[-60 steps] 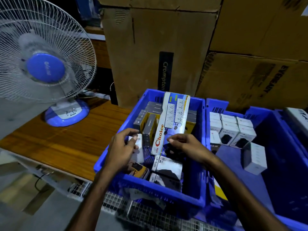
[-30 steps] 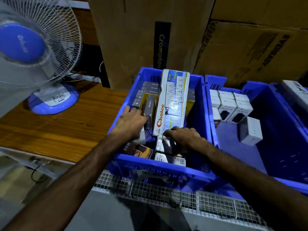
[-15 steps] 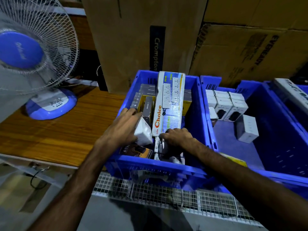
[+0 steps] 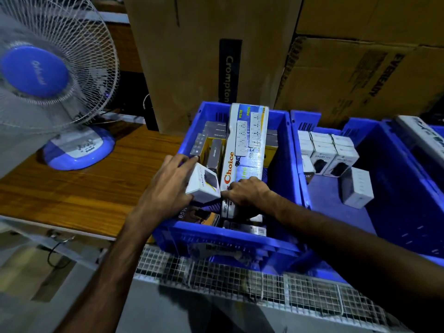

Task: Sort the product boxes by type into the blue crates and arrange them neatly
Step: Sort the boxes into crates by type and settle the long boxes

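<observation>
While left hand [image 4: 168, 188] grips small white box [image 4: 203, 185] over crate [image 4: 286, 150], right hand [image 4: 249, 192] pinches box [image 4: 228, 207] beneath.

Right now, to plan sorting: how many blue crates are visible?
3: middle crate with mixed boxes; right crate with white boxes; third crate cut off at the right edge. More may be hidden.

"Choice" on long white box [image 4: 245, 150], "Crompton" on tall carton [image 4: 229, 79], "EVEREADY" on right carton [image 4: 382, 75]
</observation>
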A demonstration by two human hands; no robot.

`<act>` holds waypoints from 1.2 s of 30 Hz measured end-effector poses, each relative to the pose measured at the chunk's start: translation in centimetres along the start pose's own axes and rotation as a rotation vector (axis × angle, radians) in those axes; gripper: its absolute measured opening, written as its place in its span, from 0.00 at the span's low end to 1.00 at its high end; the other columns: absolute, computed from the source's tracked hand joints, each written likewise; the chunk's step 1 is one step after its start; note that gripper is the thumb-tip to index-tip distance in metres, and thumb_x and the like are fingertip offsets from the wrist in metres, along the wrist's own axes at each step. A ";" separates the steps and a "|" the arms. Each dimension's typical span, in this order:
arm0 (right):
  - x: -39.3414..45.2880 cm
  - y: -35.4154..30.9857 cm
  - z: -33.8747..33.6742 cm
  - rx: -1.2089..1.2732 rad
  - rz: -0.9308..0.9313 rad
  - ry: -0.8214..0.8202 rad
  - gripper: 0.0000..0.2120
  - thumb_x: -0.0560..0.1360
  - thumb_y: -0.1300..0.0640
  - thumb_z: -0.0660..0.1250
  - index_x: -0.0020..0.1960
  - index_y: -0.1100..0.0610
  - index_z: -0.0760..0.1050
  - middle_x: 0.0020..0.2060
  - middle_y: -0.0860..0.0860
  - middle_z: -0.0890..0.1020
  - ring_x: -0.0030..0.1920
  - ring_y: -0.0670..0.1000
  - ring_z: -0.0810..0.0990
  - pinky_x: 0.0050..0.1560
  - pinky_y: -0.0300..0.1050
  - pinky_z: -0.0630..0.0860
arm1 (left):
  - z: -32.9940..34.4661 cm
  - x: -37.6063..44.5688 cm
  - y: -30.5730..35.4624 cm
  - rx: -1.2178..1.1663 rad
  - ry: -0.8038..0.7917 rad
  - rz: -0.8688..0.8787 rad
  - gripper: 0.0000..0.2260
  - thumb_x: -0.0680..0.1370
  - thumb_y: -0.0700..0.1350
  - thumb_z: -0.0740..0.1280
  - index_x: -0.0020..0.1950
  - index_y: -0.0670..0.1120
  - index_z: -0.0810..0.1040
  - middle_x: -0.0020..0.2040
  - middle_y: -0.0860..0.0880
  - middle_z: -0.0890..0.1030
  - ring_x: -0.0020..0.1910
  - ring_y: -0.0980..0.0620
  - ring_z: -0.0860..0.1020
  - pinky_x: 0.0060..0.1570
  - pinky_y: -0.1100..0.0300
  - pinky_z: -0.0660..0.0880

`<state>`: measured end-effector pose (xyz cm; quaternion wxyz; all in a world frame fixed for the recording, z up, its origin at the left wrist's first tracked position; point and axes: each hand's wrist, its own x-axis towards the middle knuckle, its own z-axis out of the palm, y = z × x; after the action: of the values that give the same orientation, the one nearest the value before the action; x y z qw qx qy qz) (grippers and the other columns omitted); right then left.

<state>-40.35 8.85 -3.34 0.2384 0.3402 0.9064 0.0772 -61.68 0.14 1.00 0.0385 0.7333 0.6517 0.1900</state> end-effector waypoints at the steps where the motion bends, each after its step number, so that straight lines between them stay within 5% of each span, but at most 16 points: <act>1: 0.0 0.0 0.1 0.002 0.000 0.012 0.20 0.81 0.50 0.62 0.72 0.48 0.68 0.61 0.55 0.81 0.60 0.61 0.82 0.52 0.58 0.76 | 0.0 -0.1 0.0 -0.008 0.010 -0.004 0.46 0.67 0.43 0.83 0.82 0.46 0.64 0.70 0.48 0.71 0.66 0.48 0.67 0.65 0.50 0.73; 7: -0.8 0.6 0.8 0.087 -0.007 0.070 0.14 0.81 0.55 0.63 0.66 0.55 0.70 0.59 0.58 0.79 0.58 0.62 0.82 0.47 0.57 0.74 | 0.1 -0.3 -0.2 -0.093 0.049 -0.021 0.46 0.66 0.42 0.82 0.81 0.46 0.66 0.69 0.47 0.72 0.64 0.48 0.68 0.63 0.48 0.74; 9: -1.5 1.0 0.7 0.212 0.017 0.099 0.19 0.79 0.45 0.65 0.64 0.54 0.69 0.57 0.57 0.79 0.56 0.62 0.82 0.48 0.56 0.76 | 0.1 -0.4 -0.5 -0.157 0.084 -0.019 0.45 0.66 0.42 0.82 0.80 0.45 0.68 0.67 0.47 0.73 0.63 0.49 0.68 0.61 0.49 0.74; 12: -3.5 2.5 -0.4 0.482 0.097 0.191 0.41 0.65 0.21 0.61 0.67 0.47 0.67 0.58 0.53 0.80 0.55 0.58 0.80 0.50 0.53 0.76 | 0.1 -0.6 -1.3 -0.264 0.142 -0.051 0.43 0.65 0.42 0.84 0.78 0.45 0.71 0.64 0.49 0.75 0.62 0.50 0.70 0.59 0.51 0.74; 14: -4.8 3.8 -0.8 0.709 0.166 0.276 0.44 0.60 0.26 0.65 0.71 0.45 0.66 0.59 0.51 0.81 0.55 0.56 0.79 0.52 0.51 0.76 | 0.1 -0.6 -1.6 -0.358 0.201 -0.079 0.44 0.63 0.43 0.86 0.77 0.46 0.73 0.63 0.51 0.75 0.61 0.50 0.74 0.59 0.53 0.77; 17: -6.3 5.2 -0.8 0.960 0.253 0.415 0.39 0.60 0.33 0.69 0.68 0.44 0.68 0.49 0.47 0.83 0.46 0.52 0.80 0.50 0.51 0.78 | 0.2 -0.5 -1.8 -0.588 0.281 -0.166 0.44 0.61 0.41 0.87 0.75 0.46 0.75 0.62 0.51 0.76 0.60 0.55 0.77 0.53 0.70 0.77; 20: -7.7 5.9 -0.4 1.196 0.278 0.544 0.30 0.62 0.36 0.73 0.62 0.38 0.70 0.45 0.44 0.81 0.37 0.45 0.79 0.45 0.49 0.78 | 0.2 -0.3 -1.3 -0.848 0.343 -0.260 0.43 0.60 0.41 0.87 0.74 0.47 0.76 0.64 0.50 0.79 0.59 0.54 0.81 0.49 0.67 0.80; 23: -9.1 5.9 0.3 1.488 0.315 0.677 0.27 0.64 0.38 0.76 0.61 0.38 0.72 0.46 0.50 0.84 0.41 0.51 0.82 0.47 0.56 0.80 | -0.1 -0.2 -0.2 -1.072 0.351 -0.317 0.41 0.59 0.44 0.85 0.72 0.46 0.78 0.60 0.51 0.85 0.57 0.58 0.83 0.48 0.66 0.80; 27: -11.1 4.9 0.7 1.862 0.313 0.810 0.26 0.68 0.46 0.75 0.63 0.52 0.74 0.38 0.54 0.83 0.33 0.51 0.81 0.35 0.49 0.79 | 0.3 0.0 1.7 -1.269 0.259 -0.375 0.39 0.60 0.42 0.87 0.70 0.45 0.79 0.58 0.49 0.87 0.58 0.53 0.85 0.49 0.62 0.82; 30: -12.3 4.7 1.2 2.165 0.355 0.882 0.17 0.70 0.52 0.68 0.58 0.53 0.74 0.34 0.49 0.82 0.26 0.46 0.77 0.26 0.41 0.76 | 0.8 0.6 4.6 -1.482 0.152 -0.436 0.25 0.67 0.39 0.80 0.64 0.41 0.81 0.57 0.43 0.87 0.51 0.51 0.87 0.44 0.64 0.82; 32: -13.7 5.2 1.9 2.341 0.361 0.891 0.22 0.68 0.49 0.70 0.61 0.52 0.74 0.41 0.50 0.84 0.30 0.47 0.79 0.27 0.41 0.78 | 0.9 1.0 7.0 -1.588 0.039 -0.461 0.13 0.74 0.36 0.72 0.59 0.41 0.82 0.51 0.46 0.89 0.44 0.54 0.87 0.40 0.65 0.81; 34: -15.7 6.2 2.6 2.447 0.392 0.886 0.28 0.67 0.45 0.73 0.65 0.51 0.75 0.52 0.54 0.87 0.40 0.52 0.85 0.36 0.46 0.83 | 1.3 1.6 9.1 -1.610 -0.044 -0.462 0.12 0.76 0.35 0.70 0.59 0.40 0.83 0.49 0.46 0.89 0.43 0.54 0.87 0.39 0.65 0.81; 36: -18.0 7.8 3.6 2.431 0.467 0.916 0.25 0.72 0.45 0.72 0.67 0.53 0.76 0.50 0.54 0.87 0.41 0.52 0.85 0.38 0.45 0.83 | 1.2 2.2 11.1 -1.598 -0.065 -0.443 0.13 0.75 0.37 0.72 0.59 0.40 0.83 0.50 0.46 0.88 0.44 0.53 0.87 0.41 0.64 0.82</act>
<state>-22.23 2.89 2.69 -0.5622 0.4267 0.3158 -0.6341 -50.65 0.86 3.78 0.6030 0.3449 0.4484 0.5625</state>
